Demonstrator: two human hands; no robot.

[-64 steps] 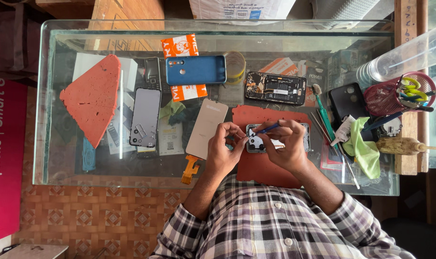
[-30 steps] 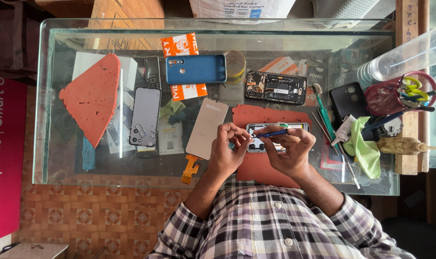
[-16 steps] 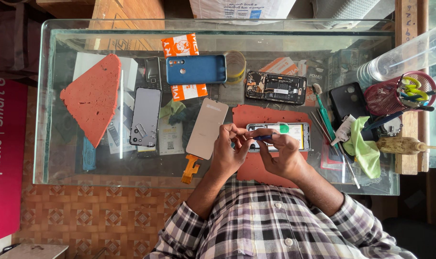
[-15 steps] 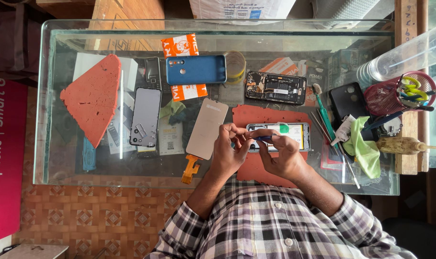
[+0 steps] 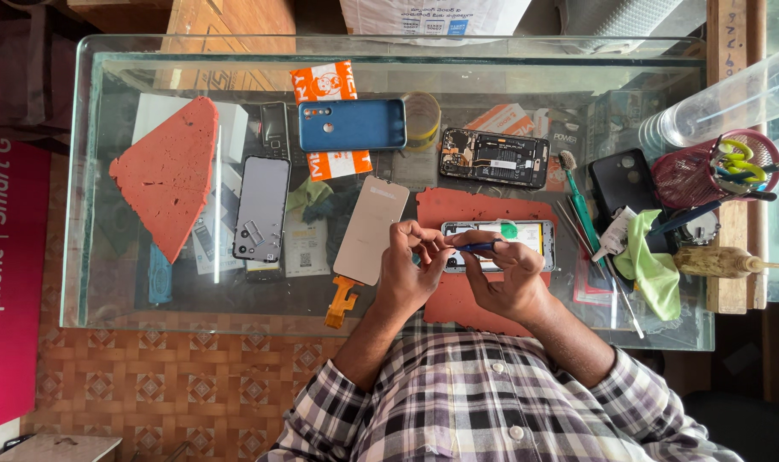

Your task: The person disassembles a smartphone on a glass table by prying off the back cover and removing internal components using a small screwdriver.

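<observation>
Glass-topped counter [image 5: 133, 308] cluttered: blue phone back cover [image 5: 352, 125], opened black phone [image 5: 494, 158], beige display panel [image 5: 371, 229] beside left hand [image 5: 409, 274], fingers curled at opened white phone frame [image 5: 526, 238] on red mat [image 5: 458, 299]. Right hand [image 5: 511, 278] pinches thin blue tool [image 5: 475, 247] over frame.

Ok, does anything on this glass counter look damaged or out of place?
Yes. The phone near the far edge lies with its back off and circuit boards exposed. A loose display panel lies askew, its orange ribbon cable trailing toward the counter's near edge.
</observation>
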